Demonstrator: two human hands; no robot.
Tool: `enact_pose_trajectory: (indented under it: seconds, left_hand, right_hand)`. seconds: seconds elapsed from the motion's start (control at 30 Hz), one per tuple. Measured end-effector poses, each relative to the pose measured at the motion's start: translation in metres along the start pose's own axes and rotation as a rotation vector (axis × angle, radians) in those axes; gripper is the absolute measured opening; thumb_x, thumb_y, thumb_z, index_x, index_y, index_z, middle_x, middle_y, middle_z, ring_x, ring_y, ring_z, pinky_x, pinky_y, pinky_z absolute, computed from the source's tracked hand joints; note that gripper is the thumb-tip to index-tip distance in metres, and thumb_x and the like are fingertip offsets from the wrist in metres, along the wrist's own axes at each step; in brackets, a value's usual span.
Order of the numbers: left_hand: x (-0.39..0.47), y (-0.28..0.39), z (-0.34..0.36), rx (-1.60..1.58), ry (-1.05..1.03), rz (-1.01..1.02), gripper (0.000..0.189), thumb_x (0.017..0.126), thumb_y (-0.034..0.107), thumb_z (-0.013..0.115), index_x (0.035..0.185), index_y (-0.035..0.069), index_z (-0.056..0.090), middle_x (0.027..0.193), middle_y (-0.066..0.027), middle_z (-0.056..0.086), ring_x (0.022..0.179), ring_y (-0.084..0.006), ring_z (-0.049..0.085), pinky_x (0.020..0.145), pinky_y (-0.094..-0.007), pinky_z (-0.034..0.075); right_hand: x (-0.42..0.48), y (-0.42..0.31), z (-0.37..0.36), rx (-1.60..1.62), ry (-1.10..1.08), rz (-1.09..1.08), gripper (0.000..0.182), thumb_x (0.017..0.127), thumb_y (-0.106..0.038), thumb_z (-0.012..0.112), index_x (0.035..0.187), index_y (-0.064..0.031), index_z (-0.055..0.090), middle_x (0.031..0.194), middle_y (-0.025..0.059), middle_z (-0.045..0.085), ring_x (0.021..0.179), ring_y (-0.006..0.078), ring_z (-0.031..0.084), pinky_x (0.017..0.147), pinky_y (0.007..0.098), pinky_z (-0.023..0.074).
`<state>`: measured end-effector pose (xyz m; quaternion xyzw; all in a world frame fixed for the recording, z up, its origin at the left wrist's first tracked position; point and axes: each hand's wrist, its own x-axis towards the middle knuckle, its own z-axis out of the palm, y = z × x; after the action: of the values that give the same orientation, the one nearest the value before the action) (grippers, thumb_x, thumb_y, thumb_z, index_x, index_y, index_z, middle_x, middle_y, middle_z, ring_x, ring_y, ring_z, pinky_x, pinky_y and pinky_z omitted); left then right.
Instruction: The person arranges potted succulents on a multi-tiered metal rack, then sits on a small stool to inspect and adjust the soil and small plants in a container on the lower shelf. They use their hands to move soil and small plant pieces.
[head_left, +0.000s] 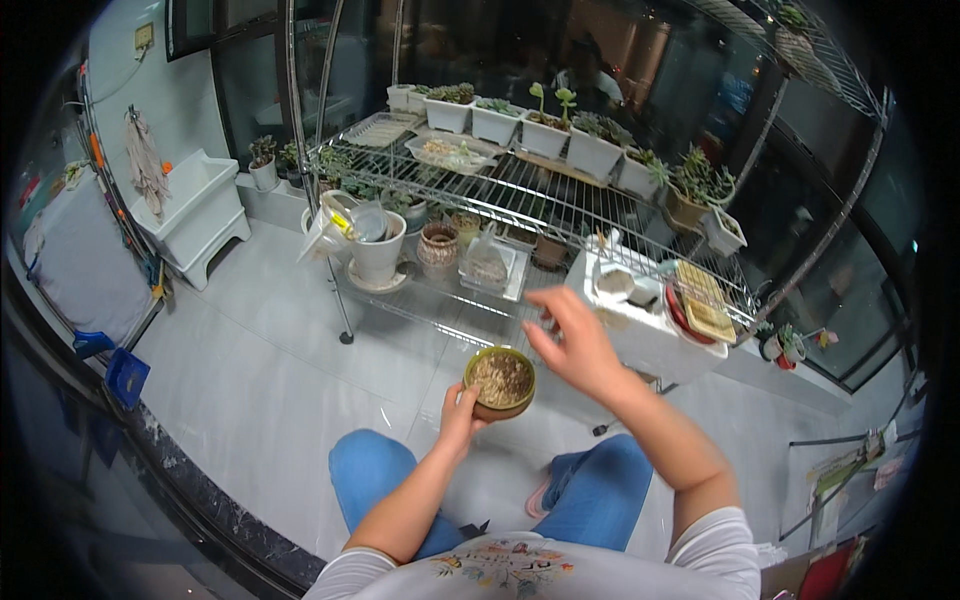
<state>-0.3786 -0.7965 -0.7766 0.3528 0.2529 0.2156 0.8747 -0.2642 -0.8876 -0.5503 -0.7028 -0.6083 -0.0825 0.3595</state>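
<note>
My left hand (459, 416) grips the side of a small round plant pot (504, 406) with a green rim, its thumb over the edge. Potting mix (502, 378), pale and gritty on one side and darker on the other, fills the pot. To the upper right of the pot, my right hand (566, 337) is raised with its fingers apart and slightly curled, touching nothing that I can see. Beyond it stands a wire rack (525, 176) with succulents in white planters (497, 124) on its middle shelf.
A white pot (379, 251), a patterned brown pot (438, 246) and a clear plastic tub (486, 270) stand on the low shelf. Yellow trays (701, 300) rest at the right. A white washtub (196, 210) and a blue dustpan (126, 377) are on the left.
</note>
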Motion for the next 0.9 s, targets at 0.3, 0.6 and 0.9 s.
enact_pose_trajectory:
  seconds: [0.3, 0.6, 0.9]
  left_hand:
    - [0.007, 0.012, -0.008, -0.073, 0.121, -0.007, 0.048, 0.089, 0.030, 0.053, 0.126, 0.006, 0.034, 0.109, -0.0145, 0.054, 0.089, -0.0220, 0.062, 0.068, -0.0329, 0.054]
    - [0.028, 0.006, 0.008, -0.101, 0.114, -0.099, 0.044, 0.090, 0.026, 0.052, 0.126, 0.007, 0.035, 0.110, -0.0132, 0.054, 0.093, -0.0213, 0.060, 0.074, -0.0361, 0.053]
    - [0.015, 0.011, 0.010, -0.080, 0.098, -0.027, 0.040, 0.091, 0.020, 0.051, 0.126, 0.007, 0.035, 0.108, -0.0119, 0.055, 0.089, -0.0185, 0.061, 0.069, -0.0315, 0.054]
  right_hand:
    - [0.226, 0.089, 0.038, -0.564, -0.099, -0.235, 0.030, 0.075, -0.017, 0.065, 0.100, -0.0030, 0.056, 0.103, 0.0114, 0.051, 0.096, 0.0288, 0.055, 0.078, 0.0396, 0.0506]
    - [0.277, 0.137, 0.072, -0.733, -0.239, -0.251, 0.012, 0.072, -0.006, 0.058, 0.082, -0.0024, 0.065, 0.095, 0.0132, 0.059, 0.088, 0.0305, 0.061, 0.074, 0.0392, 0.0519]
    - [0.218, 0.150, -0.002, -0.665, -0.319, -0.300, 0.008, 0.075, -0.009, 0.055, 0.076, -0.0038, 0.061, 0.085, 0.0136, 0.057, 0.081, 0.0320, 0.060, 0.070, 0.0415, 0.0493]
